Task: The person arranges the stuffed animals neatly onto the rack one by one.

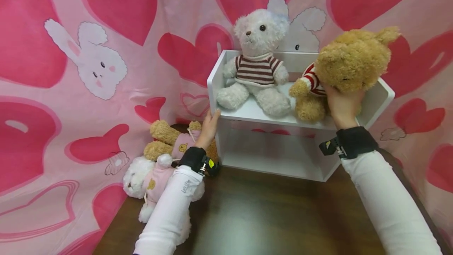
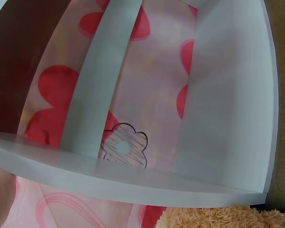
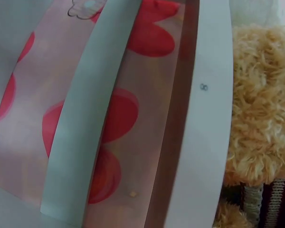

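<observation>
My right hand (image 1: 345,103) grips a golden-brown teddy bear (image 1: 354,60) under its head. The bear wears a red-and-white striped sweater and sits tilted at the right end of the top of a white shelf unit (image 1: 269,119); its head tips forward over my fingers. My left hand (image 1: 209,131) rests against the outer left side of the unit, thumb at its front edge. At the left of the top sits a white teddy bear (image 1: 260,66) in a brown-and-white striped sweater, facing out. In the right wrist view, brown fur (image 3: 263,104) shows beside the shelf edge.
Left of the unit, a brown bear in a pink top (image 1: 180,143) and a white bear in a pink top (image 1: 155,182) lie on the dark wooden table (image 1: 262,215). The unit's lower compartment (image 2: 223,95) faces me. A pink heart-print cloth (image 1: 124,11) hangs behind.
</observation>
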The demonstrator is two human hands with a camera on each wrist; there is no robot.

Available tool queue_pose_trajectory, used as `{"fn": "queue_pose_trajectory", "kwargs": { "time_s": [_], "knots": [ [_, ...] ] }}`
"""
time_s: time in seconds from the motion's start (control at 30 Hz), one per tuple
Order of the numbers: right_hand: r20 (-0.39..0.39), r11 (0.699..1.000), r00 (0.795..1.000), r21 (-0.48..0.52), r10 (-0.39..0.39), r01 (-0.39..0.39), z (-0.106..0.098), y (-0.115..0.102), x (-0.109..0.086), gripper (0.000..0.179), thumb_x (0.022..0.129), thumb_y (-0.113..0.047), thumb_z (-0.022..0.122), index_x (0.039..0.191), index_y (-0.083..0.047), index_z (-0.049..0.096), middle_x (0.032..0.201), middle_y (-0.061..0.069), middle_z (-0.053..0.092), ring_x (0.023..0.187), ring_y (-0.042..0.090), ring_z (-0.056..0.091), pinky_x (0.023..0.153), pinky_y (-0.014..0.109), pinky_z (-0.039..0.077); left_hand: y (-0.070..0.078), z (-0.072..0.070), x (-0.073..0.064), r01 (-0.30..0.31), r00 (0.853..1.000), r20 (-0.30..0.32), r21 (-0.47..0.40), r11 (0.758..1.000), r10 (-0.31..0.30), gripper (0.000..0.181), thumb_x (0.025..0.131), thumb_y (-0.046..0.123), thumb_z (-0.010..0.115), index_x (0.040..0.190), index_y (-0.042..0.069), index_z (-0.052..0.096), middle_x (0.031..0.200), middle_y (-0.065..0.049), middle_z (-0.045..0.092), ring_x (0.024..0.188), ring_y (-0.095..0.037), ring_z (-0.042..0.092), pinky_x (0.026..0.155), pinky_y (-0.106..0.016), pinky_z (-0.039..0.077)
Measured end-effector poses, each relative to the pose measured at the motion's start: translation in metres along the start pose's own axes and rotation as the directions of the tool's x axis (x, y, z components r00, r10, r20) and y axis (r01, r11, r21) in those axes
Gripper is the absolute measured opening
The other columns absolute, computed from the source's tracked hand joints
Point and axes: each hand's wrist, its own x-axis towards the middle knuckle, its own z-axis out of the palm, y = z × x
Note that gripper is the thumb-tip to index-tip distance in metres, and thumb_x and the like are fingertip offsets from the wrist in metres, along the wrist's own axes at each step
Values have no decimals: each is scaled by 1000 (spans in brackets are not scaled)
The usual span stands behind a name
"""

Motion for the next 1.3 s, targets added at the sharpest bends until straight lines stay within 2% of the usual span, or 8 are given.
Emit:
{"fn": "queue_pose_trajectory", "kwargs": {
  "time_s": [0.17,0.33,0.43,0.53,0.73,0.93,1.13,1.3],
  "knots": [
    [-26,999,999,37,-17,18,8,0,7,76,61,-35,81,126,-16,46,121,-4,53,110,1,45,96,15,29,1,-1,1,10,1000,24,-31,999,-9,53,99,21,34,146,7,12,150,-12,15,136,-25,15,109,-45,14],
    [36,997,997,35,-69,67,13,0,11,81,63,-38,80,130,-17,40,126,-4,48,115,1,42,99,15,26,0,1,-2,-2,1000,14,-23,1000,2,53,100,25,33,146,10,12,151,-8,16,136,-22,16,109,-44,15],
    [106,995,993,-80,-57,66,12,1,10,88,68,-45,74,137,-15,29,135,4,37,124,10,34,104,23,22,-1,2,-3,-4,1000,4,-3,1000,4,54,99,27,34,146,11,13,150,-7,16,136,-21,17,109,-45,16],
    [195,970,980,-244,30,18,7,2,10,95,72,-55,65,140,-8,19,137,18,28,128,28,28,106,40,18,-2,3,-3,3,1000,-7,15,1000,-3,54,99,30,34,146,13,14,150,-6,17,135,-21,18,108,-45,16],
    [297,894,952,-443,79,64,0,9,10,81,81,-52,56,126,10,30,120,33,39,113,49,36,98,56,18,4,2,-4,7,1000,3,-8,1000,-7,53,100,26,34,146,10,14,150,-9,17,136,-23,17,109,-44,15],
    [286,910,956,-409,61,64,-1,8,7,73,82,-46,59,123,8,33,117,29,40,111,44,37,94,50,25,1,0,-2,20,1000,7,-28,999,-20,53,100,25,34,146,9,13,150,-10,16,136,-25,16,109,-46,14],
    [260,958,966,-278,-3,78,-1,7,4,66,83,-42,59,124,4,35,120,23,39,112,34,36,93,43,27,0,1,-4,0,1000,-17,-14,1000,0,53,99,27,35,146,13,14,150,-7,17,136,-22,17,109,-45,14],
    [243,970,968,-213,-64,118,-7,5,1,59,85,-35,60,124,4,37,121,21,39,112,31,36,93,40,28,1,2,-4,-27,1000,-17,-21,999,26,53,99,25,35,146,10,15,150,-9,17,136,-23,17,109,-45,15]
  ]
}}
